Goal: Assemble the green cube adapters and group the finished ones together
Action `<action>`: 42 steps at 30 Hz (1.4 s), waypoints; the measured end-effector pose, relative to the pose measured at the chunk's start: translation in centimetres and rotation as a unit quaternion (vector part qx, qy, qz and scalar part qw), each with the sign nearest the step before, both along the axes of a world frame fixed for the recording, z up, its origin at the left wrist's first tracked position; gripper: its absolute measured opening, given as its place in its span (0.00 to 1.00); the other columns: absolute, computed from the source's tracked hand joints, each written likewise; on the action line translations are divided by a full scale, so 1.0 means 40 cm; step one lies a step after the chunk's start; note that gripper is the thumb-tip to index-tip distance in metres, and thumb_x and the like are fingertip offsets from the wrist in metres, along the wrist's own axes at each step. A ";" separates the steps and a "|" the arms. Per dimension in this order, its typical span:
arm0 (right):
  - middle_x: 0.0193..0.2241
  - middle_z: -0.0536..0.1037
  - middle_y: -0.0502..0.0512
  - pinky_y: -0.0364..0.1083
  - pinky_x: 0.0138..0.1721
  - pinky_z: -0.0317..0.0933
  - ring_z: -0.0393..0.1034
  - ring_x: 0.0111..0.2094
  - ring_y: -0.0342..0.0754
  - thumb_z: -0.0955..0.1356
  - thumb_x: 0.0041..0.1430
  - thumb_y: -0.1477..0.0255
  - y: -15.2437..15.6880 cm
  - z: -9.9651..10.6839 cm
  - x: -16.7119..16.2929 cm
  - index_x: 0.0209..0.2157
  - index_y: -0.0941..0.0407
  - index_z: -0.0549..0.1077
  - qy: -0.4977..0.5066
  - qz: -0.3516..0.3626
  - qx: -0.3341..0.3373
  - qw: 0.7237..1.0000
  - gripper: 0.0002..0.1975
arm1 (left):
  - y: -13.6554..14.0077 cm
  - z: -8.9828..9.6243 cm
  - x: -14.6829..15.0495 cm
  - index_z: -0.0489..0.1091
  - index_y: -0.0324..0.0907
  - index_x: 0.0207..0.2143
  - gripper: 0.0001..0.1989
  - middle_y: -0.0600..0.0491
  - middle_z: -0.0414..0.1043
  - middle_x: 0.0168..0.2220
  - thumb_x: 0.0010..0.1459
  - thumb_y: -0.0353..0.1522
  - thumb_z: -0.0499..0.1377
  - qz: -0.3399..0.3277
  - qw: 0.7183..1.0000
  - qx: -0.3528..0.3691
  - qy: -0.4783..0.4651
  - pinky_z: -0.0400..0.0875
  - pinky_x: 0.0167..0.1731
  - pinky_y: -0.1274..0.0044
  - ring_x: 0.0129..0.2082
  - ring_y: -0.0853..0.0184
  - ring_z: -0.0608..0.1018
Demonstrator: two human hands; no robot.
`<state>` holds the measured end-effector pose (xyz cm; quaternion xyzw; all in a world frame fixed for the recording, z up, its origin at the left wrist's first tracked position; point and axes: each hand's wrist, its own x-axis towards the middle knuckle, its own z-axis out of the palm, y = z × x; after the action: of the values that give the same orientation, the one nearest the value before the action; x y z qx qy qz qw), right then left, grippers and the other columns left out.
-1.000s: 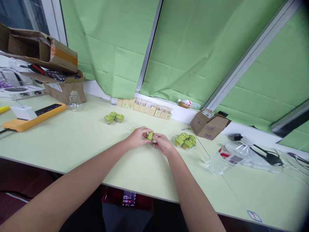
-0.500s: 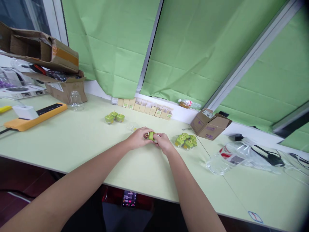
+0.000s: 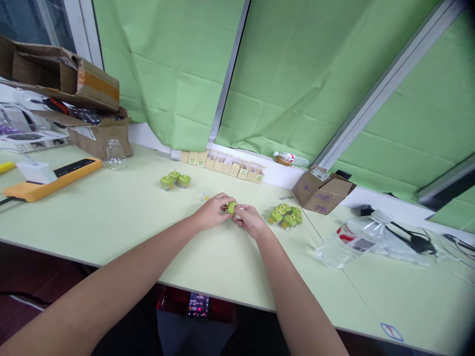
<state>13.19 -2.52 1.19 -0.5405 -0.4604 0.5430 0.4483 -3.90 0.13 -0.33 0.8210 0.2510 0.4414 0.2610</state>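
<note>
Above the middle of the table, my left hand (image 3: 215,210) and my right hand (image 3: 250,220) meet around a small green lid (image 3: 231,207). Fingers of both hands are closed on it, and they hide much of it. Just beyond my left hand lies a small clear container (image 3: 203,194) with a bit of yellow in it. Three green-lidded clear containers (image 3: 175,179) with loops on top stand farther back on the left. A cluster of several similar green-lidded containers (image 3: 285,216) sits to the right of my right hand.
Small tan cartons (image 3: 224,165) line the table's back edge. A cardboard box (image 3: 322,192) and a large clear bottle (image 3: 351,240) are on the right. At the left are an orange power strip (image 3: 55,180), a clear jar (image 3: 115,155) and stacked cardboard boxes (image 3: 98,94).
Both hands stay together on the green lid, which has shifted very slightly left. The fingers of my right hand have changed position a little. Nothing else has moved on the table.
</note>
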 end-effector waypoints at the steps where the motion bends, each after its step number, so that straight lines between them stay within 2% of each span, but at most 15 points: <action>1: 0.19 0.68 0.46 0.37 0.18 0.45 0.56 0.19 0.36 0.77 0.36 0.68 0.001 0.000 0.000 0.28 0.58 0.73 0.014 0.006 0.003 1.000 0.16 | -0.001 0.001 0.001 0.70 0.44 0.51 0.23 0.49 0.68 0.46 0.51 0.26 0.61 -0.001 1.000 -0.001 -0.006 0.73 0.44 0.73 0.42 0.65 0.75; 9: 0.18 0.65 0.46 0.38 0.17 0.44 0.56 0.19 0.37 0.75 0.37 0.68 0.003 0.000 0.002 0.26 0.58 0.73 0.060 0.020 -0.011 0.998 0.14 | -0.003 0.009 0.001 0.71 0.44 0.51 0.23 0.49 0.69 0.46 0.50 0.27 0.63 -0.010 1.000 -0.019 -0.018 0.74 0.43 0.73 0.39 0.67 0.75; 21: 0.18 0.65 0.46 0.37 0.17 0.43 0.55 0.19 0.36 0.74 0.40 0.68 0.005 -0.005 0.000 0.27 0.59 0.73 0.038 0.010 0.002 0.999 0.12 | -0.010 0.016 0.000 0.71 0.44 0.50 0.23 0.50 0.70 0.44 0.50 0.29 0.64 0.009 1.000 -0.006 -0.008 0.71 0.43 0.74 0.40 0.66 0.74; 25: 0.18 0.65 0.46 0.37 0.16 0.44 0.56 0.19 0.36 0.75 0.38 0.68 0.006 -0.010 -0.002 0.26 0.59 0.72 0.010 -0.004 0.009 1.000 0.13 | -0.006 0.009 0.000 0.71 0.44 0.50 0.22 0.50 0.70 0.44 0.50 0.28 0.64 0.015 1.000 0.004 -0.003 0.71 0.42 0.74 0.40 0.66 0.74; 32: 0.19 0.68 0.47 0.37 0.17 0.46 0.59 0.20 0.37 0.76 0.36 0.69 0.007 -0.014 0.000 0.31 0.58 0.74 -0.011 -0.027 0.004 1.000 0.17 | -0.005 0.003 -0.003 0.71 0.45 0.49 0.21 0.51 0.69 0.45 0.51 0.27 0.62 0.011 1.000 0.020 0.006 0.70 0.46 0.73 0.42 0.65 0.75; 42: 0.18 0.67 0.47 0.38 0.18 0.44 0.56 0.19 0.37 0.73 0.38 0.68 0.003 -0.003 -0.013 0.24 0.58 0.72 -0.010 -0.029 0.022 0.999 0.11 | -0.009 0.014 0.000 0.71 0.46 0.49 0.21 0.50 0.70 0.45 0.51 0.29 0.63 0.016 1.000 0.008 0.007 0.70 0.47 0.72 0.44 0.62 0.75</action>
<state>12.65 -2.40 1.06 -0.5491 -0.4610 0.5138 0.4712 -3.89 -0.25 0.22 0.8220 0.2625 0.4415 0.2459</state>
